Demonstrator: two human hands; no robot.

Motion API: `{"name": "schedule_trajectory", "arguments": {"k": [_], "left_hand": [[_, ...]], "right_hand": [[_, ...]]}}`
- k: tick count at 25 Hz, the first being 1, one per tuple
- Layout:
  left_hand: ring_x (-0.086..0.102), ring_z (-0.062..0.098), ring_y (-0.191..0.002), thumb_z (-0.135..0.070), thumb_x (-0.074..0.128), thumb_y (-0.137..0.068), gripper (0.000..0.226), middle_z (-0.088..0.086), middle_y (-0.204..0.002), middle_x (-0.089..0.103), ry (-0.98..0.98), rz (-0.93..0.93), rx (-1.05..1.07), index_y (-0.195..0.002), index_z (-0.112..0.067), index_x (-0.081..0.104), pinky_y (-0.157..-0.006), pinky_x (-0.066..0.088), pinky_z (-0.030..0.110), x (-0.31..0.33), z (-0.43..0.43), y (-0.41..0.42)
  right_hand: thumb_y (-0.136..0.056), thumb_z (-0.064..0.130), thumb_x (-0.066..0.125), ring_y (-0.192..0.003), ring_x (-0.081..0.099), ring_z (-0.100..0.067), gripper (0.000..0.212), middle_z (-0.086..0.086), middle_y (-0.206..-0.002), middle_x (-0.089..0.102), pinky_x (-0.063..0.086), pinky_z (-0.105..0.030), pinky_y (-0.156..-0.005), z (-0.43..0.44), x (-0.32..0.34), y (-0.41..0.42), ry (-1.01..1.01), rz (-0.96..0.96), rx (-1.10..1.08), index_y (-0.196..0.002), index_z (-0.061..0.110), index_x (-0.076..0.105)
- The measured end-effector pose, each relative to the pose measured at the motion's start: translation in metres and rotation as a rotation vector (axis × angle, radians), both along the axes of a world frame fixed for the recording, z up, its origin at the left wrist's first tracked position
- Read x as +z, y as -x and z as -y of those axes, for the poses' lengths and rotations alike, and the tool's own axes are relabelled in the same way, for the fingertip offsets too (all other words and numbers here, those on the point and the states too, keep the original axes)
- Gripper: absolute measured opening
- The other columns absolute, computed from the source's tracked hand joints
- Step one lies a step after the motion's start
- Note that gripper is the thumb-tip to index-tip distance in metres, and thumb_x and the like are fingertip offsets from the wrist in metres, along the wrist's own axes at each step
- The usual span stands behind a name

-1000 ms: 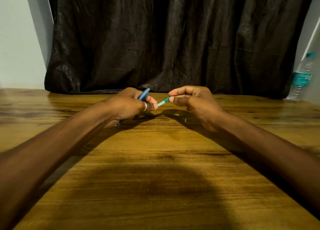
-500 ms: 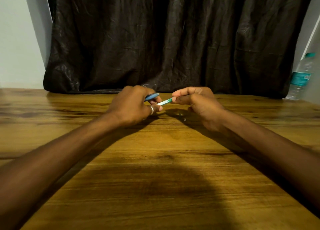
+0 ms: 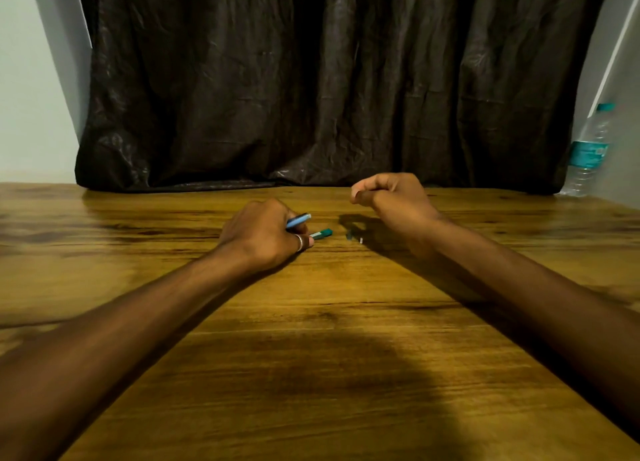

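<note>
— What's each hand got on your feed?
— My left hand [image 3: 266, 242] rests on the wooden table [image 3: 311, 356], fingers curled round the blue pen barrel [image 3: 298, 220]; the green-ended refill [image 3: 322, 233] pokes out beneath it, low near the wood
— And the other?
— My right hand [image 3: 391, 200] is raised, apart from both, fingers curled in, nothing visible in them

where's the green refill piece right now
In the head view, the green refill pokes out rightward from the fingertips of the left hand, just below the blue pen barrel, near the middle of the table; the right hand is apart to its right.
</note>
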State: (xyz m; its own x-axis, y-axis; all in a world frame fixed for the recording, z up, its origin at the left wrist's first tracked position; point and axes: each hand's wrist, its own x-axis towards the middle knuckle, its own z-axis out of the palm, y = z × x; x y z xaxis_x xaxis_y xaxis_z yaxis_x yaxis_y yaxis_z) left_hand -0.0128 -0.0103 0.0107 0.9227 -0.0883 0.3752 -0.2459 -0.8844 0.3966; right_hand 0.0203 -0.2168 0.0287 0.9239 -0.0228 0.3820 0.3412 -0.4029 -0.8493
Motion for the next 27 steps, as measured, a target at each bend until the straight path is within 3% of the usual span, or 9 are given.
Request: {"name": "schedule_trajectory", "arguments": {"k": [4, 7, 10, 15, 19, 22, 27], "left_hand": [[0.067, 0.012, -0.075, -0.054, 0.075, -0.08, 0.028, -0.006, -0.076, 0.072, 0.013, -0.047, 0.0, -0.086, -0.027, 0.075, -0.07, 0.059, 0.039, 0.003, 0.001, 0.002], [0.068, 0.018, -0.078, -0.067, 0.07, -0.075, 0.043, -0.004, -0.079, 0.072, 0.02, -0.042, 0.05, -0.086, -0.025, 0.071, -0.073, 0.058, 0.039, 0.01, -0.003, 0.001], [0.067, 0.022, -0.078, -0.072, 0.066, -0.075, 0.052, 0.001, -0.078, 0.071, 0.042, -0.058, 0.071, -0.083, -0.021, 0.069, -0.077, 0.058, 0.044, 0.014, -0.009, 0.0], [0.066, 0.022, -0.076, -0.071, 0.064, -0.078, 0.05, 0.002, -0.077, 0.071, 0.044, -0.058, 0.076, -0.084, -0.021, 0.068, -0.076, 0.057, 0.044, 0.014, -0.011, -0.001], [0.067, 0.019, -0.076, -0.069, 0.065, -0.078, 0.047, 0.001, -0.077, 0.072, 0.042, -0.073, 0.078, -0.084, -0.023, 0.07, -0.077, 0.058, 0.045, 0.014, -0.01, 0.0], [0.068, 0.018, -0.078, -0.071, 0.065, -0.077, 0.048, 0.0, -0.079, 0.073, 0.058, -0.09, 0.068, -0.086, -0.024, 0.072, -0.079, 0.059, 0.046, 0.015, -0.009, 0.002], [0.067, 0.018, -0.083, -0.065, 0.064, -0.082, 0.043, 0.0, -0.088, 0.073, 0.09, -0.108, 0.026, -0.095, -0.024, 0.07, -0.083, 0.057, 0.047, 0.018, -0.011, 0.011]], "right_hand": [[-0.091, 0.014, 0.066, -0.097, 0.067, -0.009, 0.015, 0.006, -0.094, 0.075, 0.053, -0.029, -0.086, 0.002, -0.001, -0.002, 0.054, 0.005, 0.033, -0.083, 0.023, 0.076], [-0.089, 0.013, 0.067, -0.084, 0.07, -0.005, 0.014, 0.009, -0.078, 0.075, 0.056, -0.03, -0.078, 0.01, 0.001, -0.003, 0.27, 0.007, 0.026, -0.081, 0.019, 0.077], [-0.086, 0.014, 0.072, -0.066, 0.066, 0.011, 0.012, 0.019, -0.065, 0.073, 0.05, -0.02, -0.067, 0.02, 0.006, -0.001, 0.468, -0.042, 0.065, -0.078, 0.019, 0.079], [-0.077, 0.027, 0.082, -0.074, 0.068, 0.004, 0.005, 0.014, -0.071, 0.077, 0.048, -0.018, -0.065, 0.025, 0.012, 0.0, 0.6, -0.128, 0.089, -0.078, 0.022, 0.081], [-0.076, 0.018, 0.084, -0.057, 0.067, -0.002, 0.005, 0.002, -0.066, 0.076, 0.054, -0.025, -0.06, 0.021, 0.007, 0.0, 0.587, -0.167, 0.157, -0.076, 0.015, 0.079], [-0.08, 0.013, 0.079, -0.052, 0.065, 0.002, 0.006, 0.005, -0.061, 0.074, 0.049, -0.022, -0.054, 0.022, 0.006, -0.001, 0.628, -0.134, 0.169, -0.074, 0.015, 0.078], [-0.082, 0.016, 0.078, -0.06, 0.068, 0.004, 0.008, 0.011, -0.066, 0.076, 0.048, -0.014, -0.052, 0.023, 0.009, 0.0, 0.566, -0.097, 0.14, -0.074, 0.019, 0.079]]}}
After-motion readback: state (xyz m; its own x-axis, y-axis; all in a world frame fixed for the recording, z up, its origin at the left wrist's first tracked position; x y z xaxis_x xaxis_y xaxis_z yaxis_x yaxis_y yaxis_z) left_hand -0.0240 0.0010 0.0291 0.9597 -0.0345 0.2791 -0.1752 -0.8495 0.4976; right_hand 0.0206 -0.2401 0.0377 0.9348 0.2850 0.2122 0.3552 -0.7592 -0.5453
